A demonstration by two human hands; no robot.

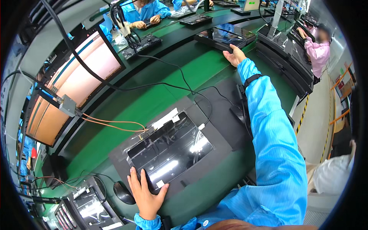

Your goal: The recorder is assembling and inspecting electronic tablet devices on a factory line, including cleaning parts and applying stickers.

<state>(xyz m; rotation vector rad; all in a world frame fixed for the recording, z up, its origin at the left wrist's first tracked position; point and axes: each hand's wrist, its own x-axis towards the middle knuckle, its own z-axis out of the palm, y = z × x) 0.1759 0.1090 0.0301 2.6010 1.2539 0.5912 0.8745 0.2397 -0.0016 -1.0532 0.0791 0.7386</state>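
Note:
A glossy black display panel lies on a dark mat in front of me, with white tape and cables along its far edge. Flat at the panel's near left corner, fingers spread, is my left hand. My right arm is stretched far forward to the right. At its end my right hand, fingers apart, is at the near edge of another shiny black panel. Whether the fingertips touch that edge, I cannot tell.
A lit monitor stands on the left. Black cables cross the green bench. Two computer mice lie beside the mat. An opened laptop part sits at lower left, stacked black panels at right. Co-workers sit opposite.

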